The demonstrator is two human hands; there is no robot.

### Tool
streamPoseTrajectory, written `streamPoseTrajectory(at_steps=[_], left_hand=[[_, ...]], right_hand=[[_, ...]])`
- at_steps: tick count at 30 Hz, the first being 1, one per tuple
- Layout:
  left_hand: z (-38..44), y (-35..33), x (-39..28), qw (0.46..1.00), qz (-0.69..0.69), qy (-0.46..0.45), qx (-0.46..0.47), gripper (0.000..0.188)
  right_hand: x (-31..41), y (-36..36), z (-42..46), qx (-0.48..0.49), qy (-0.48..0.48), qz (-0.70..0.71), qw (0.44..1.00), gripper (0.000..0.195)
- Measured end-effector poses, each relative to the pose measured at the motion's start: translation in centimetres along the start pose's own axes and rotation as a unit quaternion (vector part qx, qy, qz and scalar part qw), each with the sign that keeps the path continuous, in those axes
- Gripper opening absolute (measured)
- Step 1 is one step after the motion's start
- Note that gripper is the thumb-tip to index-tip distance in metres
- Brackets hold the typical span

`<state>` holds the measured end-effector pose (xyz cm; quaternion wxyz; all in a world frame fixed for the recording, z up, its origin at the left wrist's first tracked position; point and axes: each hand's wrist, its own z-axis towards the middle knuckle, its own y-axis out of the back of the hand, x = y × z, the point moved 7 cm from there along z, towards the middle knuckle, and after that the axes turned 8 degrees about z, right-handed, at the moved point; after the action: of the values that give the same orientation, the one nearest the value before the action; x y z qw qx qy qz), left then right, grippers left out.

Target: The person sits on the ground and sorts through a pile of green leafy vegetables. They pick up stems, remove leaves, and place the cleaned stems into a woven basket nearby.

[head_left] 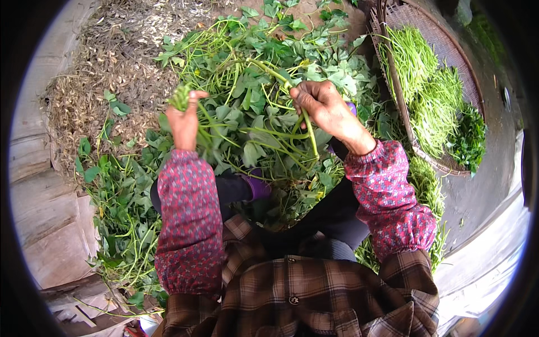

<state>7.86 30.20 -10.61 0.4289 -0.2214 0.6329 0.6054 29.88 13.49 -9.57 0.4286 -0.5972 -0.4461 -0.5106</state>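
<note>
My left hand (184,124) is closed around a small bundle of cut green stems (180,97), whose ends stick up above the fist. Leaf stalks trail from its right side, partly blurred. My right hand (324,109) pinches a thick green vine (271,72) between thumb and fingers. One end of the vine arches up to the left; the other hangs below the hand, with several thin leaf stalks branching off it. Beneath both hands spreads a heap of leafy green vines (252,109), which look like sweet potato.
A round woven bamboo tray (457,50) at right holds bundled green stems (438,105) and dark leafy greens (467,137). A bamboo handle or pole (393,71) crosses its near side. Dry plant husks (113,71) cover the upper left ground, beside wooden boards (33,168). More stems (425,185) lie below the tray.
</note>
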Motion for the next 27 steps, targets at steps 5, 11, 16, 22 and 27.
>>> streamPoseTrajectory(at_steps=[5, 11, 16, 22, 27], left_hand=[[-7.4, -8.6, -7.3, 0.954, -0.149, -0.075, 0.251, 0.019], [-9.7, -11.2, -6.0, 0.946, -0.193, -0.024, 0.261, 0.015], [-6.8, -9.9, -6.6, 0.979, -0.154, -0.045, 0.128, 0.012], [-0.8, -4.5, -0.5, 0.980, 0.171, -0.098, -0.041, 0.013], [-1.4, -3.4, -0.4, 0.993, -0.084, 0.025, 0.074, 0.015]], right_hand=[[0.2, -0.9, 0.8, 0.005, 0.032, -0.044, 0.999, 0.033], [0.7, -0.8, 0.7, -0.025, 0.085, -0.137, 0.987, 0.033], [-0.2, -2.0, -0.3, 0.070, 0.028, -0.157, 0.985, 0.034], [0.9, -2.4, -0.7, 0.086, 0.011, 0.041, 0.995, 0.038], [-0.1, -0.8, 0.0, 0.057, -0.033, 0.124, 0.990, 0.040]])
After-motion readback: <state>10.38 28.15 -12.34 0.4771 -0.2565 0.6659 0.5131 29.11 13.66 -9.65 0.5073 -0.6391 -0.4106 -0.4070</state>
